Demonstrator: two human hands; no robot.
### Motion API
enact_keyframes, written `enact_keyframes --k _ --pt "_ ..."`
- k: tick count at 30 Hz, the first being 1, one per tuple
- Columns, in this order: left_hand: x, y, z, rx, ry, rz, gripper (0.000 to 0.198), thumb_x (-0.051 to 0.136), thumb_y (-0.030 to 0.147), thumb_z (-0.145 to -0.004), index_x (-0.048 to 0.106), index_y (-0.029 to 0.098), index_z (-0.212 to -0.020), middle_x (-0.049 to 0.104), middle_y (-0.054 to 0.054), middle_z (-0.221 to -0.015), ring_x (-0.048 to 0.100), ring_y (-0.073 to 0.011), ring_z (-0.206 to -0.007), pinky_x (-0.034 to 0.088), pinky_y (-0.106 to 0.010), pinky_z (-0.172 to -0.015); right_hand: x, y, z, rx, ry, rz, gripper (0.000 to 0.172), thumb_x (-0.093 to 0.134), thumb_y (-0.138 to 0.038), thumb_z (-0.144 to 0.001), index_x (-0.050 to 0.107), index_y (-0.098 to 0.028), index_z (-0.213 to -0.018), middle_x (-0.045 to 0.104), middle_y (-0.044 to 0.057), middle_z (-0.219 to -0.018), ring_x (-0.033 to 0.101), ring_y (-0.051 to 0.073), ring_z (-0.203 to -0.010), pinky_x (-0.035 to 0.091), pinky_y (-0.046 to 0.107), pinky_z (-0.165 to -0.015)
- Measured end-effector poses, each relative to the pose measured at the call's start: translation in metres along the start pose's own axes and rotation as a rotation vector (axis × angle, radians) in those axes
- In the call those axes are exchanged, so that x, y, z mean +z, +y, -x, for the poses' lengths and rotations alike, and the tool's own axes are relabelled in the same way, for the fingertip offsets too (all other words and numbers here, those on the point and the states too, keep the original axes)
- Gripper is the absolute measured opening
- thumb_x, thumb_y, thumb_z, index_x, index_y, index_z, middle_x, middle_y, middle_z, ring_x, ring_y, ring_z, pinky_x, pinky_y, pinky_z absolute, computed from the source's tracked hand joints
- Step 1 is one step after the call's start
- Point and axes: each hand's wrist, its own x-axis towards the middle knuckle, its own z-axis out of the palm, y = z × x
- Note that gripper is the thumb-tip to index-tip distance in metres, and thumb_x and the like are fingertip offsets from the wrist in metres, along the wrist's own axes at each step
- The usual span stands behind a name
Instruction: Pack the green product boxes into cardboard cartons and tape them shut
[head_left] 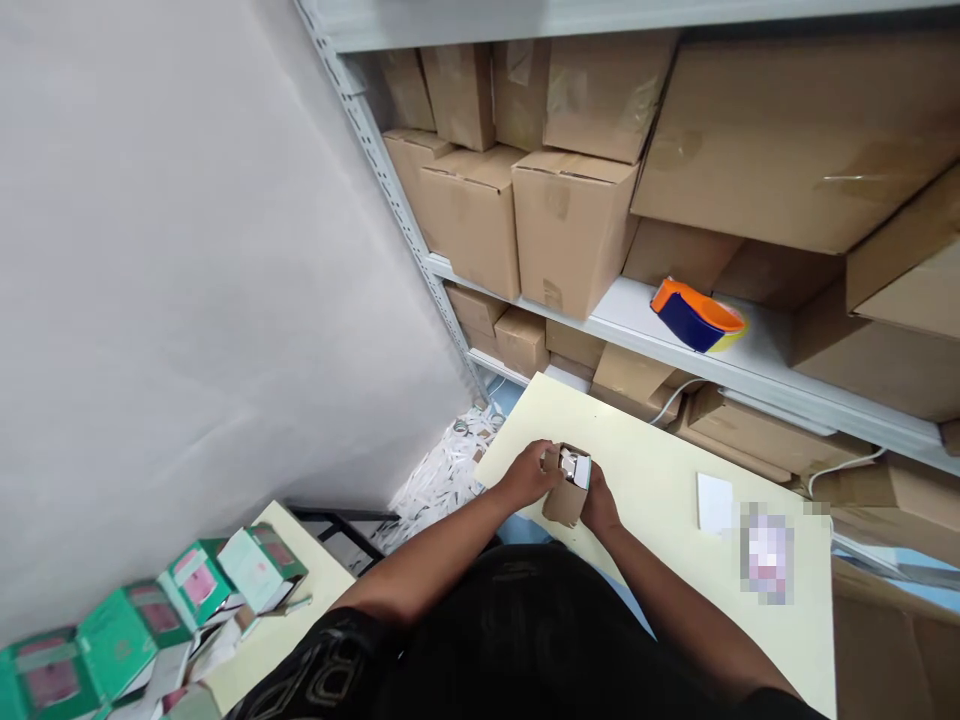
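Between my two hands is a small brown cardboard box (564, 502), held above the near edge of the table. Its top stands open, and something white and shiny shows inside; I cannot make out what it is. My left hand (529, 474) grips the box's left side, with the thumb and fingers near its upper rim. On the right side, my right hand (600, 500) is closed around the box, and its fingers are partly hidden behind it. A white flat piece (715, 502) lies to the right on the pale yellow table (637, 465).
Shelves with many cardboard boxes (570, 225) rise behind the table. An orange and blue tape dispenser (697, 315) sits on a shelf. Green boxes (120, 630) line a second table at lower left. White paper strips (442, 490) cover the floor by the wall. A blurred patch (766, 555) hides something at right.
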Motion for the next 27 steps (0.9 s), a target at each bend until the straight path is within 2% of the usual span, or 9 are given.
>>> enact_keyframes --k 3,5,9,11,13,17,20,23,27 --pt "0.001 -0.003 -0.006 0.053 -0.053 -0.157 0.041 0.077 0.023 -0.071 0.062 0.018 -0.109 0.062 -0.01 -0.125 0.061 -0.0251 -0.111 0.05 -0.038 -0.099 0.0 0.003 0.012 -0.013 -0.046 -0.077 0.075 0.066 -0.031 -0.076 0.05 -0.027 -0.149 0.056 0.007 -0.15 0.055 0.032 -0.134 0.046 0.048 -0.11" --pt "-0.001 -0.007 -0.008 0.058 -0.094 -0.198 0.038 0.074 0.018 -0.072 0.06 0.017 -0.108 0.062 -0.009 -0.122 0.062 -0.0229 -0.104 0.051 -0.036 -0.094 -0.003 0.004 0.027 0.068 -0.051 -0.115 0.078 0.066 -0.032 -0.074 0.048 -0.029 -0.151 0.053 0.007 -0.153 0.058 0.03 -0.129 0.049 0.047 -0.106" --pt "-0.009 -0.016 -0.015 0.106 -0.151 -0.192 0.039 0.076 0.018 -0.073 0.059 0.017 -0.107 0.062 -0.009 -0.119 0.061 -0.0217 -0.1 0.051 -0.035 -0.092 -0.008 -0.011 0.049 0.294 0.142 -0.151 0.055 0.054 -0.04 -0.084 0.059 -0.027 -0.137 0.066 0.009 -0.134 0.067 0.026 -0.11 0.054 0.043 -0.095" --pt "-0.014 -0.019 -0.019 0.165 -0.197 -0.194 0.04 0.078 0.019 -0.072 0.059 0.018 -0.107 0.061 -0.009 -0.12 0.062 -0.0229 -0.103 0.05 -0.036 -0.093 -0.004 -0.029 0.046 0.371 0.224 -0.05 0.053 0.056 -0.047 -0.086 0.059 -0.025 -0.134 0.069 0.009 -0.124 0.069 0.026 -0.101 0.055 0.04 -0.088" --pt "-0.017 -0.022 -0.024 0.23 -0.249 -0.197 0.039 0.077 0.02 -0.074 0.059 0.018 -0.108 0.06 -0.01 -0.123 0.062 -0.0245 -0.108 0.05 -0.037 -0.096 0.004 -0.048 0.033 0.424 0.251 0.103 0.061 0.065 -0.051 -0.081 0.057 -0.023 -0.135 0.069 0.009 -0.118 0.069 0.025 -0.094 0.053 0.037 -0.082" --pt "-0.021 -0.028 -0.029 0.317 -0.345 -0.201 0.037 0.072 0.02 -0.079 0.059 0.019 -0.114 0.057 -0.01 -0.128 0.06 -0.0265 -0.119 0.049 -0.039 -0.102 0.018 -0.07 0.008 0.512 0.284 0.316 0.062 0.068 -0.044 -0.079 0.057 -0.019 -0.134 0.072 0.008 -0.095 0.068 0.025 -0.082 0.047 0.033 -0.071" --pt "-0.024 -0.031 -0.03 0.353 -0.403 -0.218 0.045 0.073 0.022 -0.08 0.058 0.02 -0.122 0.054 -0.012 -0.136 0.06 -0.0278 -0.12 0.049 -0.039 -0.104 0.019 -0.069 0.009 0.5 0.325 0.389 0.046 0.065 -0.037 -0.08 0.064 -0.021 -0.124 0.073 0.006 -0.084 0.068 0.025 -0.077 0.045 0.032 -0.068" --pt "-0.025 -0.032 -0.031 0.354 -0.397 -0.244 0.046 0.073 0.022 -0.079 0.058 0.02 -0.123 0.053 -0.013 -0.141 0.061 -0.0282 -0.122 0.048 -0.038 -0.105 0.016 -0.06 0.021 0.428 0.37 0.304 0.034 0.053 -0.033 -0.087 0.068 -0.025 -0.117 0.076 0.005 -0.092 0.07 0.025 -0.084 0.049 0.032 -0.073" --pt "-0.021 -0.025 -0.035 0.297 -0.372 -0.328 0.05 0.076 0.026 -0.075 0.061 0.018 -0.122 0.051 -0.016 -0.146 0.062 -0.0306 -0.122 0.048 -0.038 -0.104 0.013 -0.045 0.034 0.402 0.363 0.116 0.053 0.049 -0.027 -0.087 0.056 -0.026 -0.139 0.076 0.004 -0.105 0.071 0.023 -0.089 0.054 0.036 -0.083"
